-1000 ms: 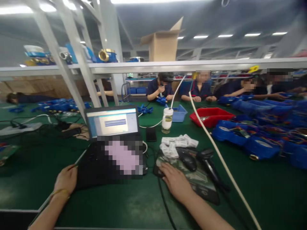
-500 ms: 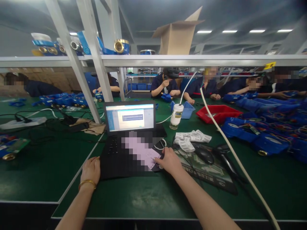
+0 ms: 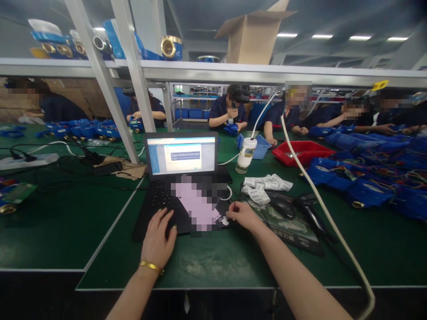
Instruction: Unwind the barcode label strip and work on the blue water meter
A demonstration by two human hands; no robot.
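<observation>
The left hand (image 3: 156,240) has a thin, round, shiny gold-coloured bangle (image 3: 151,266) on its wrist. It looks like smooth metal, with a small bump on the thumb side. The left forearm (image 3: 133,293) is bare above it. The right hand (image 3: 245,215) is bare, and so are its wrist and the long right forearm (image 3: 290,271).

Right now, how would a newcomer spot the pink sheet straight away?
On the green table, find the open laptop. The pink sheet lies slanted across its base, between the left hand and the right hand. Its pink colour sets it apart from the black laptop and the white pieces nearby.
</observation>
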